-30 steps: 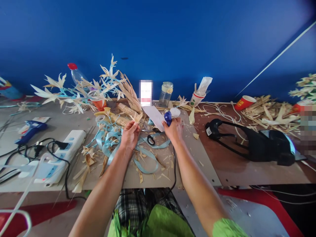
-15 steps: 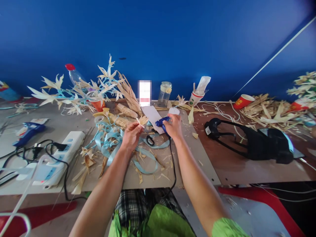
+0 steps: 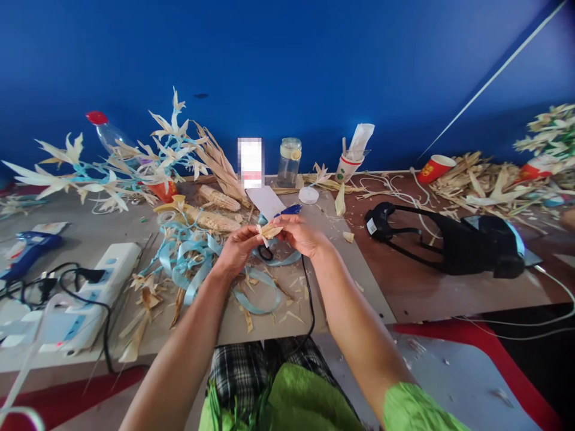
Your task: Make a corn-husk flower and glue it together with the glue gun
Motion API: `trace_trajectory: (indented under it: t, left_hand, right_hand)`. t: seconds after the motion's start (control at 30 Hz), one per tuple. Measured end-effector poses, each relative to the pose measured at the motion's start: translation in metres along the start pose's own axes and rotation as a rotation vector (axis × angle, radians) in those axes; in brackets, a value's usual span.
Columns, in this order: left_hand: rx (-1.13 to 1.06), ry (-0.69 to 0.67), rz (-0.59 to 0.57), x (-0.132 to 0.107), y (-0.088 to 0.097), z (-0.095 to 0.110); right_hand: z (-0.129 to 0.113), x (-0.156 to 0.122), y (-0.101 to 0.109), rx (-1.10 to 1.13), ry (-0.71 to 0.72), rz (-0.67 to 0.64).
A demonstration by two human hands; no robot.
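Observation:
My left hand point(image 3: 238, 248) pinches a small flower of pale corn husk point(image 3: 270, 231) between thumb and fingers. On the flower's other side, the fingers of my right hand point(image 3: 304, 236) are closed on its petals. Just behind my right hand lies a blue glue gun point(image 3: 291, 210), mostly covered by the fingers, its black cord point(image 3: 309, 293) running down over the table edge. A black scissor handle point(image 3: 265, 253) shows below the flower. Light blue ribbon point(image 3: 193, 266) lies in loops beside my left wrist, with corn cobs point(image 3: 211, 219) behind it.
Husk branches point(image 3: 108, 173), a glass jar point(image 3: 290, 163) and a paper cup point(image 3: 349, 168) stand along the wall. At left are a power strip point(image 3: 112, 281) and another blue glue gun point(image 3: 31, 248). A black strapped item point(image 3: 467, 245) lies right, near a husk pile point(image 3: 485, 185).
My right hand has let go of the blue glue gun, now lying on the table, and has moved left to the husk flower. My left hand still holds the flower. The view has shifted slightly.

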State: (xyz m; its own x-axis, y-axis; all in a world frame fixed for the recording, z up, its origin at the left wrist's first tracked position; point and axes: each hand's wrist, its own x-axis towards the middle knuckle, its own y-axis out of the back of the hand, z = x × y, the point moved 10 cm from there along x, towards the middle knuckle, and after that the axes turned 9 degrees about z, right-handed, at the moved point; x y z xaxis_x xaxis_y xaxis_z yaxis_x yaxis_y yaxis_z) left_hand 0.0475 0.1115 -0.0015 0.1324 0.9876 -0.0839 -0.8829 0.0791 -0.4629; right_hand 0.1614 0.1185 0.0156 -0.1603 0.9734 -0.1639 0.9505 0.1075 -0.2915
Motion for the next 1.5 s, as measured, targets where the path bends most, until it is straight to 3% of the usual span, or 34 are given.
trace_trajectory:
  t: [0.33, 0.6, 0.8, 0.9, 1.1, 1.5]
  left_hand:
    - [0.078, 0.066, -0.062, -0.003, -0.005, -0.009]
    - [0.055, -0.032, 0.005, 0.001, 0.004, 0.002]
    - [-0.048, -0.12, 0.07, 0.002, 0.009, 0.014]
    - [-0.08, -0.153, 0.081, 0.001, 0.009, 0.02]
    - [-0.149, -0.14, 0.111, 0.003, 0.015, 0.019]
    - [-0.167, -0.109, 0.126, 0.005, 0.013, 0.012]
  right_hand:
    - [0.005, -0.002, 0.001, 0.057, -0.089, 0.048]
    - [-0.001, -0.002, -0.006, 0.14, -0.042, 0.034]
    - [0.017, 0.006, -0.014, 0.225, -0.117, 0.048]
    - [0.019, 0.007, -0.017, 0.15, -0.036, 0.069]
    - [0.001, -0.003, -0.034, -0.024, 0.227, 0.075]
    - [-0.018, -0.011, -0.027, -0.255, 0.612, 0.259]
